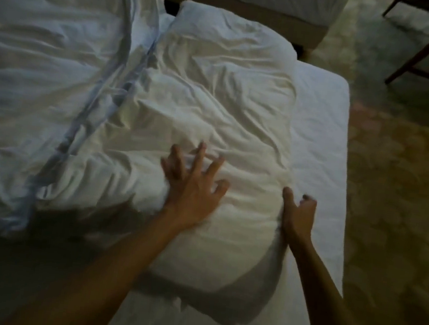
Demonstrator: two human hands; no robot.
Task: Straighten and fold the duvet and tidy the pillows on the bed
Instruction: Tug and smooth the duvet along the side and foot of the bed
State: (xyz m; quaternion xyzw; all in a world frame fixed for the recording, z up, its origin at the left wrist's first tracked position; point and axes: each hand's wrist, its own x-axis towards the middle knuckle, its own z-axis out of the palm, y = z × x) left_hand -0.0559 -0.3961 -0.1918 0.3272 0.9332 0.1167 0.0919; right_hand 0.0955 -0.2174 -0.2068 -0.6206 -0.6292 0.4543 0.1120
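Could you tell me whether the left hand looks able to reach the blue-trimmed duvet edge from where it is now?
Probably yes: the left hand rests spread on the pillow, and the duvet edge lies just beside it, nothing between.

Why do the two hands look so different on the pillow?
The left hand lies flat on top of the pillow with its fingers spread wide; the right hand is curled and sits at the pillow's right edge. The left hand presses down on the top, while the right hand seems to pinch or push the side, with its thumb against the fabric. Both are bare and touch the same white pillow.
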